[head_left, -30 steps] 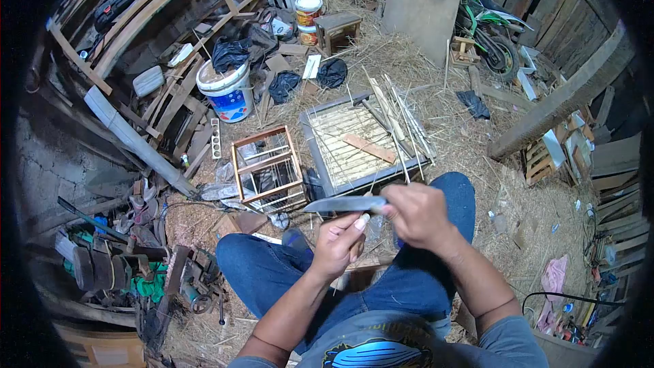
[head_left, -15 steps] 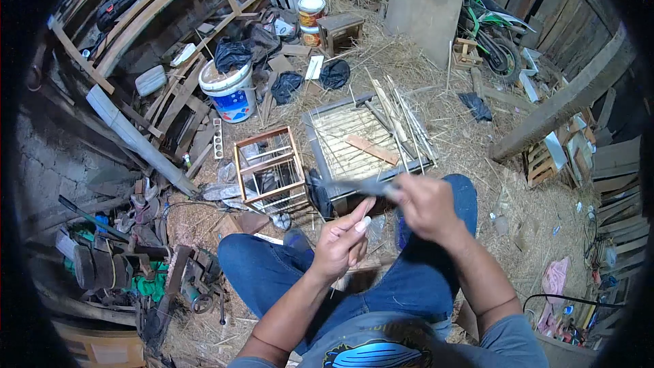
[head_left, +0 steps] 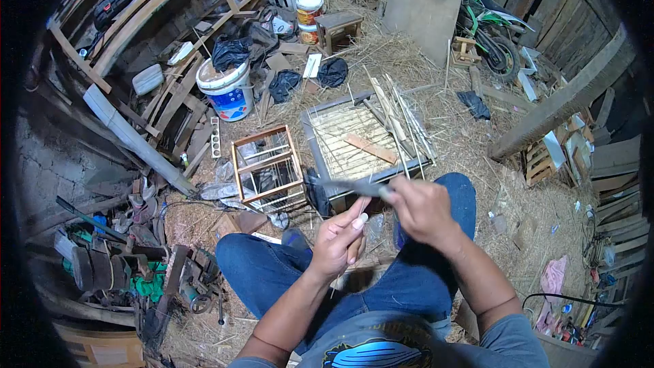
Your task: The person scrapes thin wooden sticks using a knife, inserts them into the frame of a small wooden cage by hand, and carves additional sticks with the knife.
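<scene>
My right hand [head_left: 424,211] is closed around the handle of a knife, whose dark blade [head_left: 351,187] points left, a little blurred. Just below the blade, my left hand [head_left: 337,242] pinches a thin pale stick, mostly hidden by the fingers. Blade and fingertips are close together; whether the edge touches the stick I cannot tell. Beyond both hands lies a dark-framed tray [head_left: 320,163] with many thin sticks across it. A flat brown wood strip [head_left: 370,148] rests on these sticks. Left of the tray stands a small wooden frame with thin bars [head_left: 268,161].
A white bucket [head_left: 228,99] topped with a black bag is at the upper left. Stacked pails [head_left: 310,10] stand beside a small wooden stool [head_left: 339,24]. A motorbike [head_left: 494,48] and a slanted post [head_left: 565,95] are at right. Straw and shavings cover the floor.
The knife and my right hand have shifted slightly left and down. My left hand stays nearly in place with the stick. The whole view has moved slightly.
</scene>
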Motion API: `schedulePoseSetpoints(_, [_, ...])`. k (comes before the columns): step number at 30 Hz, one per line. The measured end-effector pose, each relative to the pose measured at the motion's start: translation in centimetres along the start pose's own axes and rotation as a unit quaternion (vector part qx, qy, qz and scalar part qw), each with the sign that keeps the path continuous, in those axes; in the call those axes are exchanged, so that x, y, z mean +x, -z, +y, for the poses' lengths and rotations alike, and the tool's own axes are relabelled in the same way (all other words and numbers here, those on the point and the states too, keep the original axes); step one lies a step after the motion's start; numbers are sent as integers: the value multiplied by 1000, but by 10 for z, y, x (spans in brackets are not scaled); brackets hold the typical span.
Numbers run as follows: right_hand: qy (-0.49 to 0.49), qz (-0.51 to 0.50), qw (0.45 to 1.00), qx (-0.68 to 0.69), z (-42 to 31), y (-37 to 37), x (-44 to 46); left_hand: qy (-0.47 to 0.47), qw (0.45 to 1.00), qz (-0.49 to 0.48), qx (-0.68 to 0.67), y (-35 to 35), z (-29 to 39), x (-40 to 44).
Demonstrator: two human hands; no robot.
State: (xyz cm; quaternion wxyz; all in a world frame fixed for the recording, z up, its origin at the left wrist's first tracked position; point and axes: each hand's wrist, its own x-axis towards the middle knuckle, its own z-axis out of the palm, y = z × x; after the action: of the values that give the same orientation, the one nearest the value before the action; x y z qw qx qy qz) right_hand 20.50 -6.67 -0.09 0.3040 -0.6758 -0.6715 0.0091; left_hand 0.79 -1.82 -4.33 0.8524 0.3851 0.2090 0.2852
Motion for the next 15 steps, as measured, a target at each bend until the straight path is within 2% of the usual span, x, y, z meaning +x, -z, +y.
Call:
schedulePoseSetpoints(3, [87,0,996,29,-13,-7,-8,5,1000,-7,1,-2,2,0])
schedulePoseSetpoints(6, [-9,19,1000,-10,5,-2,4,12,1000,-14,21,-1,6,2])
schedulePoseSetpoints(10, [64,-23,997,45,-9,-5,-7,17,999,-27,8,0,5,-1])
schedulePoseSetpoints(15, [-16,2,1000,24,11,5,8,23,999,-23,33,3,8,0])
